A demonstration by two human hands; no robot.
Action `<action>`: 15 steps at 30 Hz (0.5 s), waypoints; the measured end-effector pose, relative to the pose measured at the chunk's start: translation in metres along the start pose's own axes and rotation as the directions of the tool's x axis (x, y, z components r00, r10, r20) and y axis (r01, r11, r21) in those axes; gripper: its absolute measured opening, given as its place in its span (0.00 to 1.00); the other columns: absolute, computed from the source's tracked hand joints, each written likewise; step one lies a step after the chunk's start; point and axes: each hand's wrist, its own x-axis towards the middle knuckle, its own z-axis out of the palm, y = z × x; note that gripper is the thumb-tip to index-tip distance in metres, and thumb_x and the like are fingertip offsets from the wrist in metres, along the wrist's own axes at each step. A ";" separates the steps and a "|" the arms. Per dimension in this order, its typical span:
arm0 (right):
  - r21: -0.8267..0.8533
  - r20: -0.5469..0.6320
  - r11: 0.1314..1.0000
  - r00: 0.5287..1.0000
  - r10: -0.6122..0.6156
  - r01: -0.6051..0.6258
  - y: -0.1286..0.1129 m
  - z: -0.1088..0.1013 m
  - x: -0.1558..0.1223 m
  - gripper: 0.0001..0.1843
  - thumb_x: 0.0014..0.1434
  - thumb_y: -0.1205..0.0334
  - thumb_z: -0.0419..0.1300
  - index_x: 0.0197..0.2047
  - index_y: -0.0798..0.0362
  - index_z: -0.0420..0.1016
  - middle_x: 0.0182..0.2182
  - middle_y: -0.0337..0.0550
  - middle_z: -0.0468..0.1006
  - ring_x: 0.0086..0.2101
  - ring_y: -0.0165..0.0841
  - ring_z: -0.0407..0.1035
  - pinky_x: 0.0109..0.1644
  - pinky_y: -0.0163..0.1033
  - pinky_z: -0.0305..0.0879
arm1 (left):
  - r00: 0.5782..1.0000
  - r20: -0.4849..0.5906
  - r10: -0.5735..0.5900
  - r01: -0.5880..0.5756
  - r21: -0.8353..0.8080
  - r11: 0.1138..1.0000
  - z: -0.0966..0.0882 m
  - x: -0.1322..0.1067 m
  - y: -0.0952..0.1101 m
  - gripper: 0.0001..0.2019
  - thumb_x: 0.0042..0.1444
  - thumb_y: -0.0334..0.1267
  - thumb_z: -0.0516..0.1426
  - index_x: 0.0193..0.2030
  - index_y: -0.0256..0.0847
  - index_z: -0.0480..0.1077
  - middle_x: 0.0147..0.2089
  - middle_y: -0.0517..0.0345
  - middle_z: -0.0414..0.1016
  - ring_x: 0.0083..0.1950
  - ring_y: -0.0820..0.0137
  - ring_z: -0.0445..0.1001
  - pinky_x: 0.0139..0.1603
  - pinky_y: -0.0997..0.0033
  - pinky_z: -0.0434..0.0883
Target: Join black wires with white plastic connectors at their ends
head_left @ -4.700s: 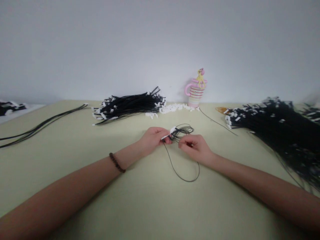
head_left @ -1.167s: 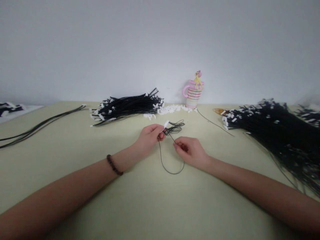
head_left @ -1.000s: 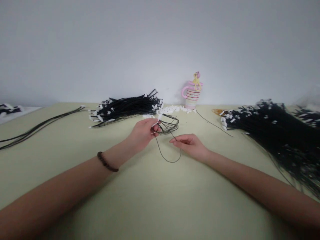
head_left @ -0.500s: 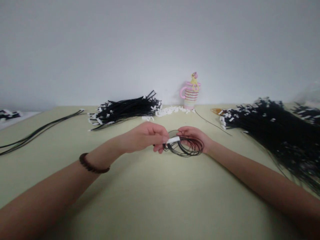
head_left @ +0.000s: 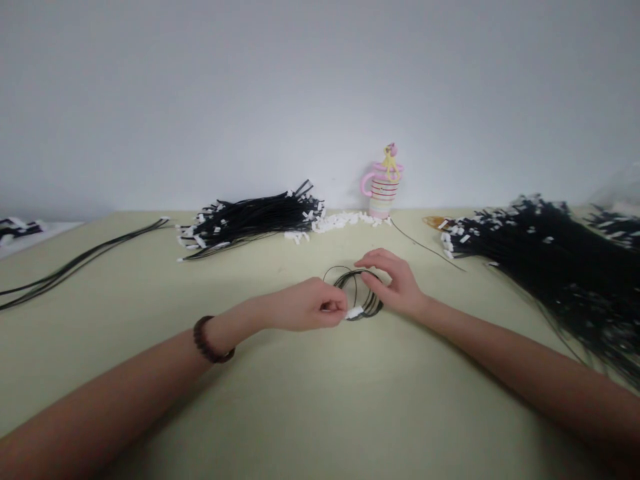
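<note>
A coil of thin black cable is low over the middle of the table, looped into a ring. A white connector or tag shows on its near side. My left hand is closed in a pinch on the coil's left side, next to that white piece. The fingers hide part of the cable there. At the upper right of the ring is my right hand, its thumb over the cable and its bent fingers just beyond, in a loose hold. One thin strand arcs out past the ring's upper left.
Behind, a bundle of black cables with white ends lies beside scattered white connectors and a striped pink mug. A large black cable pile covers the right side. Several loose cables stretch along the left.
The coil has come down and turned, its ring now facing me more and its white piece lower. My left hand has rotated knuckles-up and lowered; my right fingers have shifted onto the upper rim.
</note>
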 end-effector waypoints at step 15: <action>-0.308 0.406 0.940 0.914 -0.013 0.150 -0.016 0.014 -0.009 0.09 0.55 0.65 0.48 0.29 0.58 0.67 0.30 0.46 0.63 0.33 0.30 0.58 0.38 0.36 0.58 | 0.921 -0.334 -0.201 0.273 0.185 0.944 -0.047 -0.008 -0.051 0.13 0.52 0.42 0.48 0.38 0.38 0.66 0.32 0.58 0.70 0.33 0.72 0.67 0.33 0.75 0.62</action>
